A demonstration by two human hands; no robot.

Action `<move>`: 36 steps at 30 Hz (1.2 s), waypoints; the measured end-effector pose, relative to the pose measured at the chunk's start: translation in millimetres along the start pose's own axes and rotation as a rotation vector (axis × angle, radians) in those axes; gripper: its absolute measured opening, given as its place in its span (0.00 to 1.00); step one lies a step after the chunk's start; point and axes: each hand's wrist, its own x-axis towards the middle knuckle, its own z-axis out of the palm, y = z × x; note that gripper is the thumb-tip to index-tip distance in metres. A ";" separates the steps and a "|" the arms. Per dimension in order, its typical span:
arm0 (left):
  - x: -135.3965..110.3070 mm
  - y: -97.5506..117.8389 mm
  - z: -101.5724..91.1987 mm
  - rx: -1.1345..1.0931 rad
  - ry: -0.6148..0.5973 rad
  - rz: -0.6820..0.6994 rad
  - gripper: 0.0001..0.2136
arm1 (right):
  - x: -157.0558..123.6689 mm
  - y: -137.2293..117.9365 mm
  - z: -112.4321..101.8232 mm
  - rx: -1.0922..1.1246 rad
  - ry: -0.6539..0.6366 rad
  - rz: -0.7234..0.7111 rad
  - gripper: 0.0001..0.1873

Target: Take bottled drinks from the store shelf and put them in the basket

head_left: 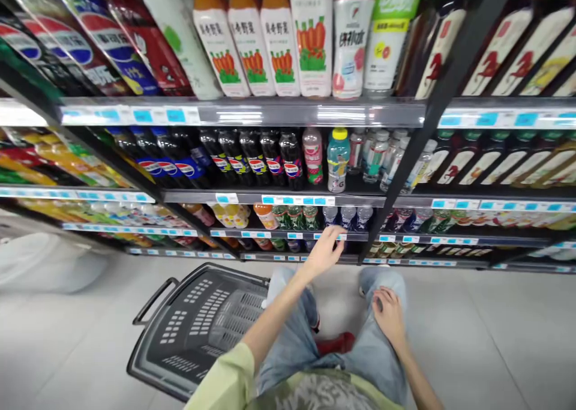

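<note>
Left hand (326, 251) near the lower bottles (348, 217), fingers loose, nothing held. Right hand (389, 314) slack on the knee (378, 277). Reach looks mostly done; no bottle grasped yet.

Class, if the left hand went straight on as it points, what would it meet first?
The left hand would probably meet the blue bottles on the low shelf; depth is unclear.

The head camera faces the shelves (310, 114), tilted downward.
</note>
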 end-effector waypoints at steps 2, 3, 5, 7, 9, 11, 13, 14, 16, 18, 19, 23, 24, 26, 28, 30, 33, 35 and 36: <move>62.5 21.8 -1.2 0.049 -0.007 0.187 0.17 | -0.2 -0.1 -0.4 0.022 0.015 0.009 0.14; 93.5 31.3 -1.7 0.077 0.002 0.255 0.19 | -0.3 0.0 -0.6 0.035 0.023 0.017 0.14; 153.4 47.3 -0.9 0.130 0.007 0.358 0.22 | -0.1 0.8 -1.0 0.063 0.037 0.031 0.13; 208.8 59.1 3.5 0.171 -0.006 0.422 0.26 | 0.7 1.8 -1.1 0.088 0.051 0.043 0.14; 257.2 65.9 10.8 0.202 -0.025 0.446 0.29 | 1.8 2.8 -1.0 0.105 0.069 0.055 0.14; 295.7 67.6 18.6 0.211 -0.041 0.435 0.31 | 2.7 3.6 -0.8 0.115 0.090 0.068 0.14; 322.3 65.5 24.3 0.197 -0.068 0.420 0.32 | 3.0 4.4 -0.5 0.120 0.111 0.077 0.14; 330.7 63.8 25.9 0.186 -0.087 0.420 0.32 | 3.0 4.8 -0.4 0.120 0.119 0.078 0.14; 338.4 60.7 27.0 0.165 -0.115 0.426 0.31 | 2.8 5.4 -0.3 0.119 0.129 0.076 0.13; 336.5 60.0 26.0 0.155 -0.111 0.428 0.30 | 2.9 5.4 -0.7 0.121 0.125 0.071 0.13; 333.5 60.9 24.8 0.157 -0.098 0.418 0.30 | 3.0 5.1 -1.1 0.124 0.119 0.069 0.13; 320.9 69.1 16.0 0.193 -0.008 0.317 0.25 | 4.0 1.5 -3.3 0.131 0.106 0.072 0.13; 318.8 71.0 12.5 0.200 0.019 0.288 0.22 | 4.2 0.6 -3.8 0.132 0.110 0.072 0.14; 315.0 72.5 4.5 0.209 0.066 0.245 0.16 | 4.3 -0.4 -4.3 0.133 0.121 0.070 0.14; 308.9 70.0 -3.4 0.223 0.088 0.223 0.12 | 4.1 -0.2 -4.0 0.136 0.131 0.065 0.14; 297.9 63.8 -9.7 0.233 0.092 0.202 0.11 | 3.9 0.7 -3.1 0.143 0.138 0.058 0.13; 272.3 51.6 -15.1 0.217 0.138 0.128 0.09 | 3.5 1.9 -0.9 0.154 0.142 0.043 0.13; 252.2 45.2 -16.6 0.203 0.199 0.071 0.08 | 3.0 2.3 0.9 0.157 0.148 0.033 0.13; 242.0 43.4 -16.8 0.201 0.230 0.057 0.06 | 2.8 2.3 1.8 0.156 0.151 0.028 0.13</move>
